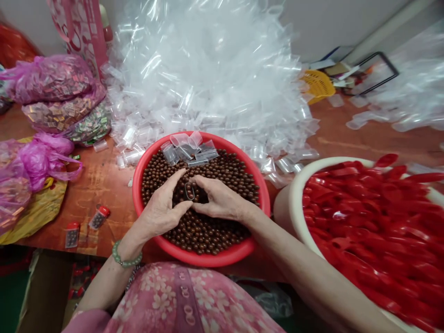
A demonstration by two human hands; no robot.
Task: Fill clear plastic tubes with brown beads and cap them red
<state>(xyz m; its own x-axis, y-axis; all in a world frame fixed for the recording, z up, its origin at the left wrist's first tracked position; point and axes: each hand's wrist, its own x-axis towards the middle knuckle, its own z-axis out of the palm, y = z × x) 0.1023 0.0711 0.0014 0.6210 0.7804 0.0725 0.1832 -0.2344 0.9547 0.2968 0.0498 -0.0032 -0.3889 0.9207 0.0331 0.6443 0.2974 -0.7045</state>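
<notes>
A red basin [138, 196] full of shiny brown balls [204, 238] sits in front of me. Over the balls, my left hand [163, 203] and my right hand [218, 199] curve toward each other, thumbs and forefingers bent in a ring. Between their fingertips is a small clear plastic container [189, 191], its open, rounded rim facing up. Both thumb tips meet at its near edge, and the right forefinger lies by its far side. My other fingers are hidden among the balls. Several clear containers [189, 150] lie on the balls at the basin's far side.
A huge heap of clear containers [215, 78] rises behind the basin. To the right stands a white tub [296, 208] of red plastic pieces [374, 240]. Two filled red-capped containers [99, 217] lie left on the table [114, 194], near pink bags [62, 78] of small packets.
</notes>
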